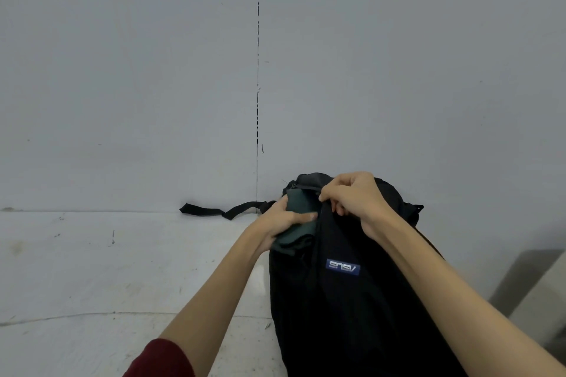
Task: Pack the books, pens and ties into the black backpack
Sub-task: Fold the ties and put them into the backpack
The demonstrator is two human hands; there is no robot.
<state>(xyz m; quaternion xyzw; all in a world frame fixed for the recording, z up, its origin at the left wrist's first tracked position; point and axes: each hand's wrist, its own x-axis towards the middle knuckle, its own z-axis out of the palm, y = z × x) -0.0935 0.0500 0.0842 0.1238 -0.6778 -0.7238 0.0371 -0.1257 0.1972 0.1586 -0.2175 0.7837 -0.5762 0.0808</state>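
Left grip (283,219) (tie (298,208)) beside strap (214,210)

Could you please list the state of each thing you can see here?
Backpack: lying on the table, top opening held open.
Green cloth: folded, partly inside the opening.
Left hand: grips the cloth.
Right hand: pinches the backpack's edge.
Strap: loose, flat on the table.

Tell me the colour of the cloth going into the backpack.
Dark green, seen in the head view: the cloth held by the left hand at the backpack opening.
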